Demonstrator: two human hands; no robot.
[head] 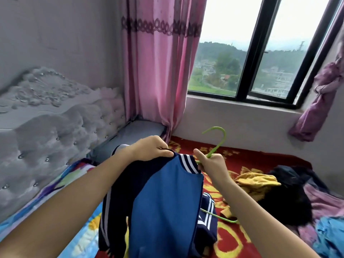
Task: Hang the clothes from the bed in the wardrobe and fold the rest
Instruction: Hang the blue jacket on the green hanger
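A blue jacket [163, 202] with navy sleeves and white stripes hangs in front of me over the bed. My left hand [150, 147] pinches its navy shoulder at the collar. My right hand [210, 163] grips the neck of a green hanger [218, 138], whose hook points up. Part of the hanger's lower bar shows below the jacket's right side. On the bed to the right lie a yellow garment [256, 183], a black garment [286, 198] and a light blue garment [329, 233].
The bed has a red and gold blanket [232, 235] and a padded grey headboard [55, 131] on the left. A pink curtain [158, 71] hangs beside the window [260, 53]. A purple cloth [320, 101] is tied at the right. No wardrobe is in view.
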